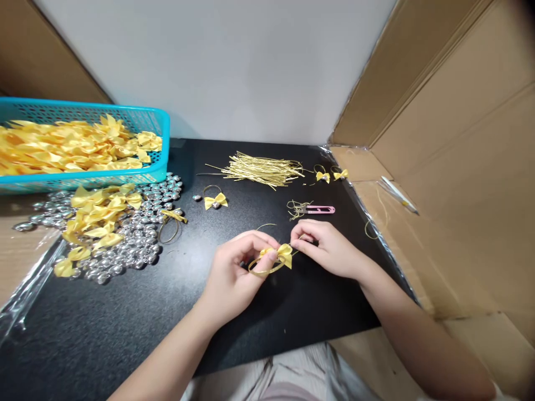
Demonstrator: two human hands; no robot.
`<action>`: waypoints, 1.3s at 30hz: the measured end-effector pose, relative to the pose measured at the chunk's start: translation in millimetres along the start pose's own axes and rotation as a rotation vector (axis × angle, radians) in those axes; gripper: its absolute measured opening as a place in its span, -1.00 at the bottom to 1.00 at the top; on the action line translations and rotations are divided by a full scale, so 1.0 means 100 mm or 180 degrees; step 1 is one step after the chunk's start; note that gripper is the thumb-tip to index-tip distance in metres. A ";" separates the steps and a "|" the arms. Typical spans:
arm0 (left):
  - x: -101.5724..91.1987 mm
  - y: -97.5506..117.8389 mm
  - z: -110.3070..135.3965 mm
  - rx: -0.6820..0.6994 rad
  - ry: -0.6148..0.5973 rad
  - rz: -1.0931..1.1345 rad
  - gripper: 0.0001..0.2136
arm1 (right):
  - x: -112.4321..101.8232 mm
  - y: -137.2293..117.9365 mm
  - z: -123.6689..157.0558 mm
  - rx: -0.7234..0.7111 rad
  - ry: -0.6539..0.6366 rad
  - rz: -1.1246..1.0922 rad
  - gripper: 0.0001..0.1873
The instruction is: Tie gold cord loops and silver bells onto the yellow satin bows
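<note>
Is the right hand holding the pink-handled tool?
No, the pink-handled tool lies on the black table, just beyond the right hand.

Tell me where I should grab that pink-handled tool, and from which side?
Probably the right end of its pink handle, coming from above and the right. It lies lengthwise, left to right, and that end sticks out clear of the tangled gold cord scraps at its left.
</note>
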State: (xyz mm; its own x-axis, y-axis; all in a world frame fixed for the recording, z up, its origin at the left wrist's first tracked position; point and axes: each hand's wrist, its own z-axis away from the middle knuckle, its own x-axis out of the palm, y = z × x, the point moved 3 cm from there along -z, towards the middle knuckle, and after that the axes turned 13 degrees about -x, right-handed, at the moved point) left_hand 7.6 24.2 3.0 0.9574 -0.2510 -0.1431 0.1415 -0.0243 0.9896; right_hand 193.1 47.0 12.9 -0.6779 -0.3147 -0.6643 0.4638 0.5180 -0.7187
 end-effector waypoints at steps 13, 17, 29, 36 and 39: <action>-0.06 -0.03 -0.07 -0.0468 0.0357 0.0368 -0.83 | -0.14 0.17 0.15 0.0823 0.0487 -0.2213 -0.79; -0.06 -0.03 -0.09 -0.0706 0.0422 0.0413 -0.80 | -0.13 0.18 0.19 0.1103 0.0561 -0.3675 -0.81; -0.06 -0.09 -0.13 -0.1031 0.0795 0.0724 -0.81 | -0.09 -0.06 0.10 0.0716 0.0972 -0.3753 -0.73; -0.02 -0.08 -0.11 -0.0909 0.0705 0.0473 -0.80 | -0.14 -0.35 0.11 0.0338 0.1114 -0.2935 -0.76; -0.01 -0.06 -0.11 -0.0761 0.0651 0.0422 -0.81 | -0.16 -0.40 0.10 0.0210 0.1285 -0.2624 -0.78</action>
State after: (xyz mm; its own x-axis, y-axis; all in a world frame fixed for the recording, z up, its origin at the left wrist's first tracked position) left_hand 8.3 34.8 -3.2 0.9986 -0.0369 -0.0367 0.0442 0.2293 0.9723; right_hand 190.5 23.4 50.2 -0.9503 -0.2562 0.1766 -0.2315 0.2025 -0.9515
